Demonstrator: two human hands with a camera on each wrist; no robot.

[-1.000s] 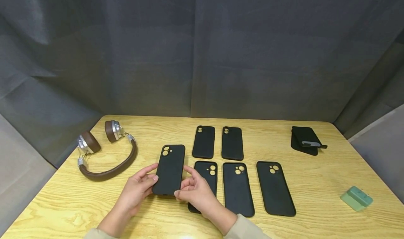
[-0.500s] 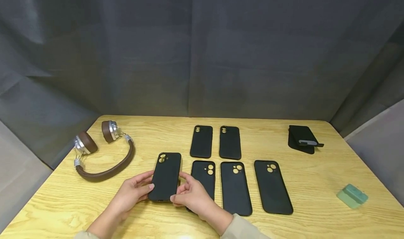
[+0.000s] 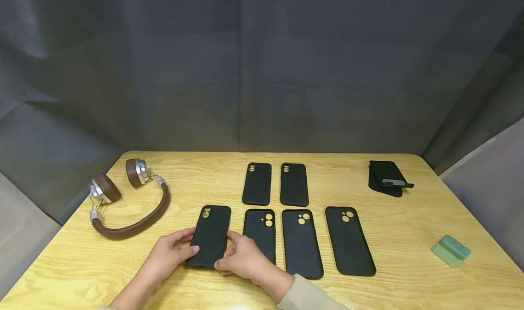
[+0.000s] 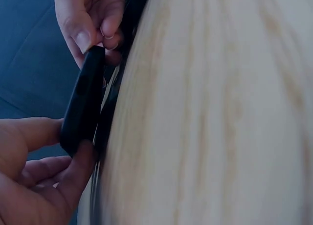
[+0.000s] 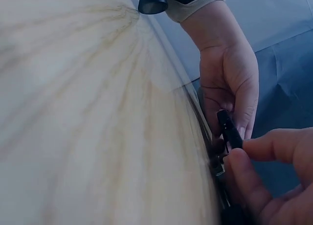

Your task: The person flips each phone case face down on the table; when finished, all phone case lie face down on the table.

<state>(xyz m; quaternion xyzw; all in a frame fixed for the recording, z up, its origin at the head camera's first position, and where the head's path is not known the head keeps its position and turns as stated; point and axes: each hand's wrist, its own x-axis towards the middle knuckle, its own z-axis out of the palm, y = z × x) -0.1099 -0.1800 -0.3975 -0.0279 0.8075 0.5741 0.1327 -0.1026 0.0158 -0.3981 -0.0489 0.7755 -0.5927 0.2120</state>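
A black phone case (image 3: 209, 237) lies low over the wooden table, back side up, its two round camera holes at the upper left. My left hand (image 3: 165, 257) pinches its left edge, thumb on the back near the bottom. At the lower right corner my right hand (image 3: 243, 257) holds it between thumb and fingers. In the left wrist view the case (image 4: 83, 102) shows edge-on between both hands. The right wrist view also catches its narrow edge (image 5: 229, 129). Right beside it, partly hidden by my right hand, is another black case (image 3: 261, 232), inside up.
Two more cases, one at the middle (image 3: 303, 244) and one to the right (image 3: 350, 241), continue the front row. Behind them lie two cases (image 3: 257, 184), back side up. Brown headphones (image 3: 135, 226) lie left; a black folded stand-like item (image 3: 385, 175) and a green block (image 3: 452, 250) lie right.
Both hands have lowered the phone case toward the table and drawn it nearer, in line with the front row. The whole view has shifted slightly.
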